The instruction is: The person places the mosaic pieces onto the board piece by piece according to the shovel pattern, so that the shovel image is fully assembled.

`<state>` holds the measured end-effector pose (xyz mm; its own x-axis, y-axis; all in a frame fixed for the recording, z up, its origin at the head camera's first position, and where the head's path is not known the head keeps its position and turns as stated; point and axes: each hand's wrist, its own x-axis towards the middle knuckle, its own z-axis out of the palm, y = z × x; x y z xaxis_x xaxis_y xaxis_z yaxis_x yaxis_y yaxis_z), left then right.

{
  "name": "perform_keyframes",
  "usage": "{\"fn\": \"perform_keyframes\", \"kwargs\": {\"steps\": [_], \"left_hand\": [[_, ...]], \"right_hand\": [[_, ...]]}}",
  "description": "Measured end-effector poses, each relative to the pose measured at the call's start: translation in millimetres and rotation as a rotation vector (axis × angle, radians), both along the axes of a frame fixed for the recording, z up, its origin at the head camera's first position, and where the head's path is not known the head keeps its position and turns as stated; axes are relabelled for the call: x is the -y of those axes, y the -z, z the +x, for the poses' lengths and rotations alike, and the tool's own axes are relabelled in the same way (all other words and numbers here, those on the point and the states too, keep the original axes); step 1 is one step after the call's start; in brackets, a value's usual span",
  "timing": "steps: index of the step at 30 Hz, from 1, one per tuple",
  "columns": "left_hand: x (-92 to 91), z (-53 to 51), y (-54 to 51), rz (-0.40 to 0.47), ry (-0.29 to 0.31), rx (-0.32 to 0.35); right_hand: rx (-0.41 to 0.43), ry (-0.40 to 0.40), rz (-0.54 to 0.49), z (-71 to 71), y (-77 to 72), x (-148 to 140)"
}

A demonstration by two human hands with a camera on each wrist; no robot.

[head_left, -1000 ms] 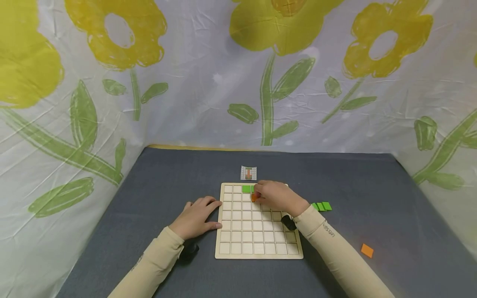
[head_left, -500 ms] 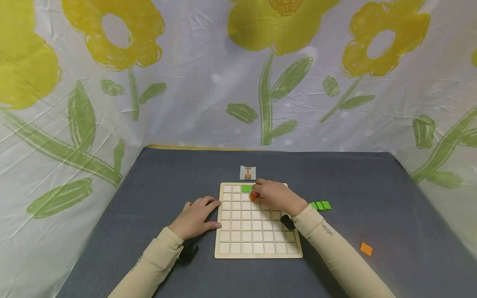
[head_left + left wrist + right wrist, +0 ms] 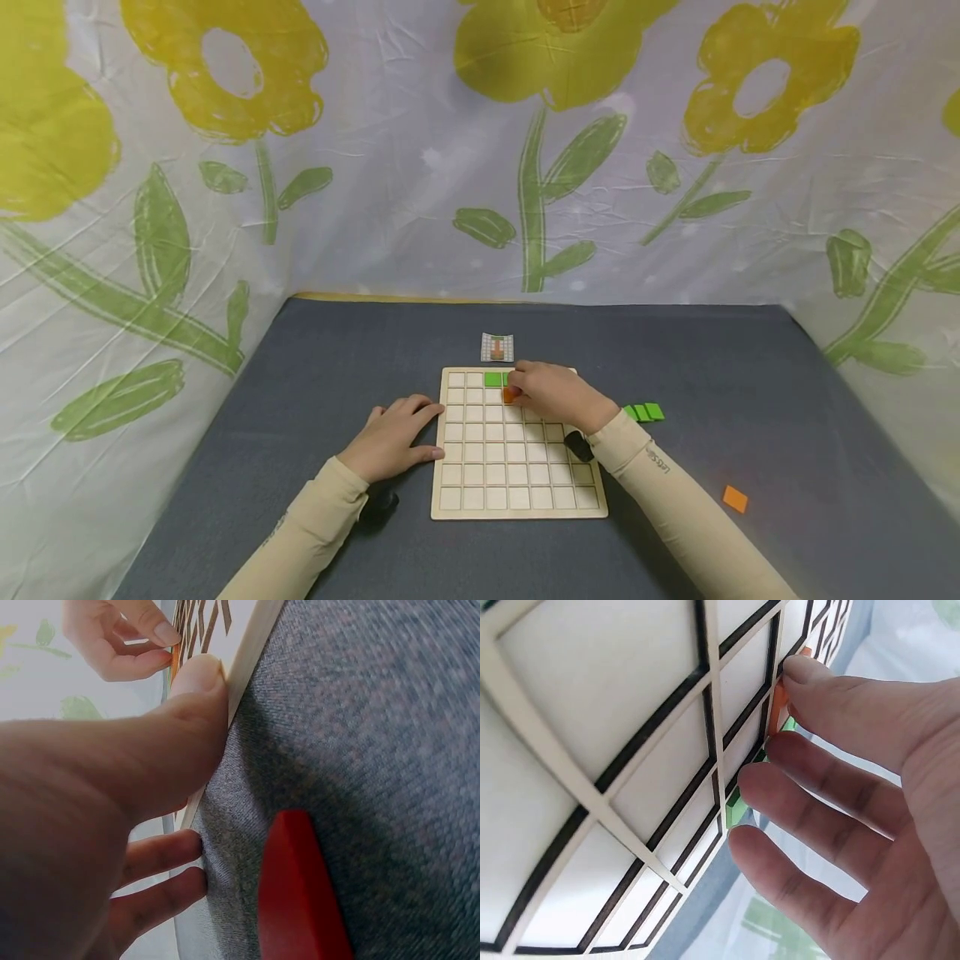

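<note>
Because it wraps round behind everything, the flower-print backdrop (image 3: 405,150) goes first: creased, presumably hung to screen off the workspace. Next, dark grey table (image 3: 337,350), carrying all the rest. Wooden grid board (image 3: 519,514) is central on it and roughly square to me, likely so both hands reach it easily.

Left hand (image 3: 393,437): thumb and fingers apart, relaxed, tips touching the board's left edge, gripping nothing. Reads as steadying, so the board doesn't slide. Right hand (image 3: 558,394): narrow, thumb and finger pinching an orange tile (image 3: 509,395); remaining fingers loose and spread, per right wrist view. A fingertip pinch probably suits a piece this small and keeps bulk off neighbouring cells.

Printed card (image 3: 497,347) sits just beyond the far edge, showing a small coloured grid; I'd guess it's put there to stay readable past my hands. Row of green tiles (image 3: 645,412) lies right of the board, part hidden by my sleeve (image 3: 675,500), handy for that arm.

Single pieces: green tile (image 3: 492,379) in the far row, another beside it mostly covered by my fingers. Spare orange tile (image 3: 735,498) alone on the right. Held one: second row from far, middle column; seated or not, can't tell.
</note>
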<state>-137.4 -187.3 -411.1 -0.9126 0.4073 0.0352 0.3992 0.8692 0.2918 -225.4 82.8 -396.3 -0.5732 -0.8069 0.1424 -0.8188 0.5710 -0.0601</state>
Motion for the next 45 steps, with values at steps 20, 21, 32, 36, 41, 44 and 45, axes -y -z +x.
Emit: {"fn": "perform_keyframes", "kwargs": {"steps": [20,21,32,36,41,44,45], "left_hand": [[2.1,1.3,2.7,0.008,0.012,-0.021],[2.3,1.6,3.3,0.007,0.013,-0.028],[0.8,-0.7,0.2,0.001,-0.004,-0.007],[1.2,-1.2,1.1,-0.012,-0.002,-0.01],[1.1,-0.8,1.5,-0.013,0.003,-0.011],[0.7,-0.3,1.1,-0.012,0.007,-0.013],[0.4,-0.2,1.0,-0.011,0.007,-0.012]], "right_hand": [[0.048,0.062,0.035,17.0,-24.8,-42],[0.047,0.066,0.041,19.1,-26.0,-46],[0.076,0.16,0.052,40.4,-26.0,-99],[0.091,0.194,0.025,47.8,-24.5,-117],[0.171,0.225,0.0,56.9,-20.3,-139],[0.222,0.251,0.013,62.6,-17.8,-150],[0.246,0.269,0.024,64.5,-17.5,-153]]}}
